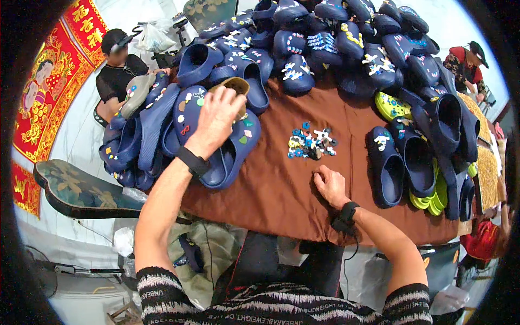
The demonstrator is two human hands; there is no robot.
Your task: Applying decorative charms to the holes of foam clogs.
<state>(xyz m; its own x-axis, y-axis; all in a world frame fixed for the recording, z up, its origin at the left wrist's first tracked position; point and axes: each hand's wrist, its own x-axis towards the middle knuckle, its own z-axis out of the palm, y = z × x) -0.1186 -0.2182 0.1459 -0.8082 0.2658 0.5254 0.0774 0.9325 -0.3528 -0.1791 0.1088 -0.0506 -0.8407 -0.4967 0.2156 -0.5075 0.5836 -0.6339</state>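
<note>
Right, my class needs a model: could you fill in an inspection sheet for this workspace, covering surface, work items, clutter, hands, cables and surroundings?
Surface: brown cloth, creased.
Work items: navy clogs heaped left, right and along the far side, many bearing charms; small loose charms piled mid-cloth.
Clutter: yellow-green clogs among the navy ones at right; plastic bag beyond the left heap.
Left hand: at a tan clog; grip unclear.
Right hand: on the cloth near the loose charms, fingers curled; nothing seen in it.
Cables: one hangs below the right wristband.
Surroundings: a person far left, another far right; red wall hangings at left.
</note>
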